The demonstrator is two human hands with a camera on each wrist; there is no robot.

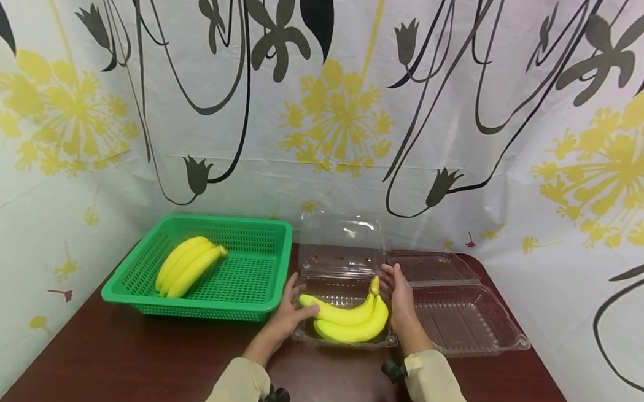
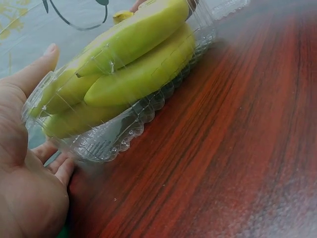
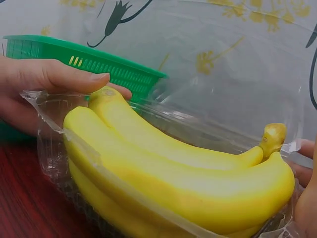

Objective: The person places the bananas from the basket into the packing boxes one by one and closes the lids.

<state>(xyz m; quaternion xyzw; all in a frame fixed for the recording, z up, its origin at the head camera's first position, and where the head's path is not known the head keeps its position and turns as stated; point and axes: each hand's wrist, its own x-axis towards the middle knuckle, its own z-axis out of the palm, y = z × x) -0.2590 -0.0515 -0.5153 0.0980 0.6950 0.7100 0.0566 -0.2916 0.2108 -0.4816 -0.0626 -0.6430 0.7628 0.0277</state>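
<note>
A bunch of yellow bananas (image 1: 355,329) lies in a clear plastic clamshell container (image 1: 341,283) whose lid (image 1: 341,251) stands raised at the back. At the container's left end is my left hand (image 1: 283,314), its thumb reaching over the rim by the banana tips and its other fingers extended outside the wall. My right hand (image 1: 402,301) is upright along the right end, near the stem, with fingers fairly straight. In the right wrist view the left thumb lies close to a banana tip; contact there is hard to tell. The right fingers are partly hidden behind the container.
A green plastic basket (image 1: 281,272) stands on the left with another banana bunch (image 1: 187,266) inside. To the right lies a second opened clear container (image 1: 459,314). A patterned curtain (image 1: 345,190) hangs behind the dark red table (image 1: 140,362).
</note>
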